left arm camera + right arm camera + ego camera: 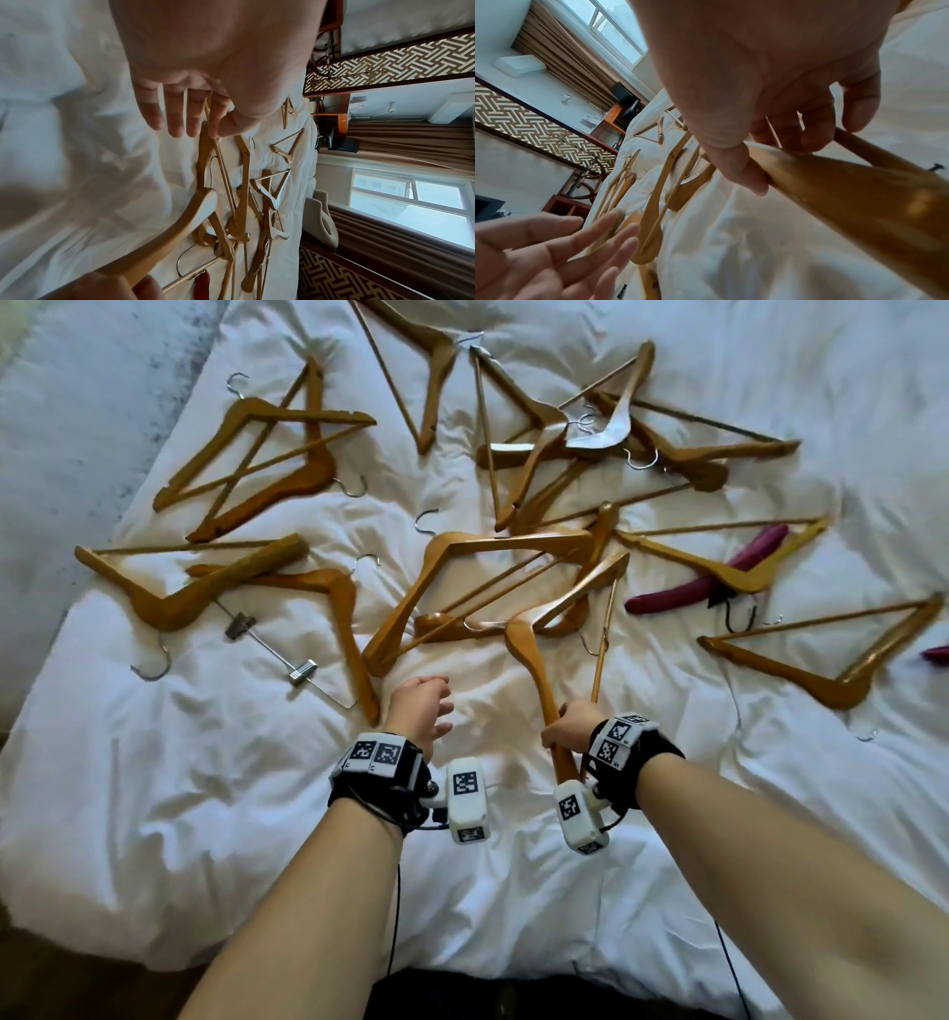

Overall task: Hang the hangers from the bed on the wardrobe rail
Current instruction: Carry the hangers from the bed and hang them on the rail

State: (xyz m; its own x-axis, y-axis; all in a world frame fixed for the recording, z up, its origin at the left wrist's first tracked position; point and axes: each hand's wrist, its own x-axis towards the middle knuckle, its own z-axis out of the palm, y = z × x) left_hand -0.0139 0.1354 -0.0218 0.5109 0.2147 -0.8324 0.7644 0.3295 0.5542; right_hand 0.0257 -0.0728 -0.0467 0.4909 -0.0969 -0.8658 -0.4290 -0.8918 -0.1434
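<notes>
Several wooden hangers lie scattered on the white duvet. My right hand grips one wooden hanger by the end of its arm, near the bed's front; its other arm rests over the pile. In the right wrist view the thumb and fingers wrap the thick hanger arm. My left hand hovers just left of it over the duvet, fingers relaxed and empty. The left wrist view shows straight fingers above the hangers. No wardrobe rail is in view.
Maroon padded hangers lie at the right, and a metal clip hanger lies at the left. The bed's front edge meets dark floor. A window, curtains and a desk stand beyond the bed.
</notes>
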